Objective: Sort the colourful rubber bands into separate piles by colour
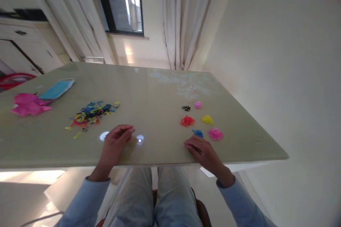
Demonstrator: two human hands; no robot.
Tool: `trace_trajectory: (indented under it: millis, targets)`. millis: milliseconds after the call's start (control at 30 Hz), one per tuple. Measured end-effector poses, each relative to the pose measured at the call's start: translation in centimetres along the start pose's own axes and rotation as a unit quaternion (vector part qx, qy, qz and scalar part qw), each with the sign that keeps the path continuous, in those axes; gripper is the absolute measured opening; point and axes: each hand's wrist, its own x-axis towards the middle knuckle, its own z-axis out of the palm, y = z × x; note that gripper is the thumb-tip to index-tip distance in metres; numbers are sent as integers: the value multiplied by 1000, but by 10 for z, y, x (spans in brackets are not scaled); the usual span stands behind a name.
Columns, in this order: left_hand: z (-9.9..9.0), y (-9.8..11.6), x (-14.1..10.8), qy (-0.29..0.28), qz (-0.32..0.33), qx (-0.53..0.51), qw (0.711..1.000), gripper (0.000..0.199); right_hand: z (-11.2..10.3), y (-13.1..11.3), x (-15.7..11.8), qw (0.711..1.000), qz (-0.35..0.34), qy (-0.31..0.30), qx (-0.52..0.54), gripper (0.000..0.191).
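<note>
My left hand [116, 143] is just above the table near its front edge, with thumb and fingers pinched together. Whatever the pinch holds, if anything, is too small to see. Just beyond it lies a mixed heap of small rubber bands [93, 112] in blue, black, yellow and red. My right hand [204, 151] is closed in a pinch too, low over the table, and its contents cannot be made out. Closest to it is a blue pile [198, 133], partly behind the fingers. Around that sit a pink pile [216, 134], a red pile [187, 121], a yellow pile [207, 119] and a black pile [186, 108].
A small pink-purple clump [198, 105] lies behind the yellow pile. On the left of the glossy table [154, 113] are a blue face mask [57, 89] and a crumpled pink wrapper [30, 105]. The table's front edge runs below both hands. A wall rises at the right.
</note>
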Motion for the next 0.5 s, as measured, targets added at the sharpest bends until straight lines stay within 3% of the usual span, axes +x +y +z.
trace_trajectory:
  millis: [67, 133, 233, 300, 400, 500]
  targets:
    - [-7, 5, 8, -12, -12, 1, 1000, 37, 1, 3, 2, 999, 28, -10, 10, 21]
    - [-18, 11, 24, 13, -2, 27, 1000, 40, -1, 8, 4, 999, 44, -28, 9, 21]
    - [-38, 20, 62, 62, 29, 128, 989, 38, -2, 15, 7, 998, 48, -50, 1, 21]
    - [-51, 27, 94, 74, 48, 238, 967, 31, -1, 19, 8, 997, 53, -50, 0, 21]
    - [-63, 37, 140, 45, 91, 438, 893, 22, 3, 22, 8, 998, 58, -29, 1, 22]
    - [-66, 42, 171, -48, 118, 599, 790, 27, 6, 22, 4, 998, 55, -3, 5, 23]
